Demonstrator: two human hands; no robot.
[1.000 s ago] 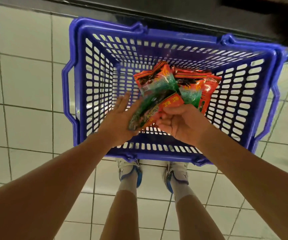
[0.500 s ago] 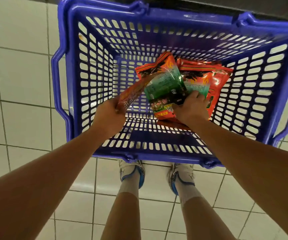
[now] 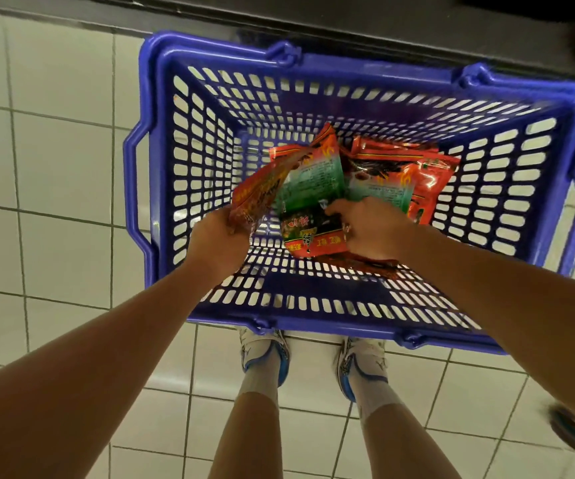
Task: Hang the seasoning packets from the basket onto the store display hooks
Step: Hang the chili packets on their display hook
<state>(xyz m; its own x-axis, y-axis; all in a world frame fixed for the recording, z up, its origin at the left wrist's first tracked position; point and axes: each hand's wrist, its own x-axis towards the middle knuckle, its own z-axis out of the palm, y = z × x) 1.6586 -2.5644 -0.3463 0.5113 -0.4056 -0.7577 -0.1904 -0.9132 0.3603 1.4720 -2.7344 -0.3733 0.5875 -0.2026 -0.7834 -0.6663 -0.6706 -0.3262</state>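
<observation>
Head view: both hands apparently grip basket packets (image 3: 308, 188)

Floor (image 3: 54, 160) is plain white square tile with grey grout lines. A blue basket (image 3: 161, 257) sits right on it, pushed up near the dark strip (image 3: 279, 15) along the floor's far edge. Just at the basket's near side, two white-and-blue sneakers (image 3: 265, 350) stand on the tiles, side by side, slightly apart.

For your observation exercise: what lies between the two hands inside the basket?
In the head view, a green-and-red seasoning packet lies between the left hand and right hand.
</observation>
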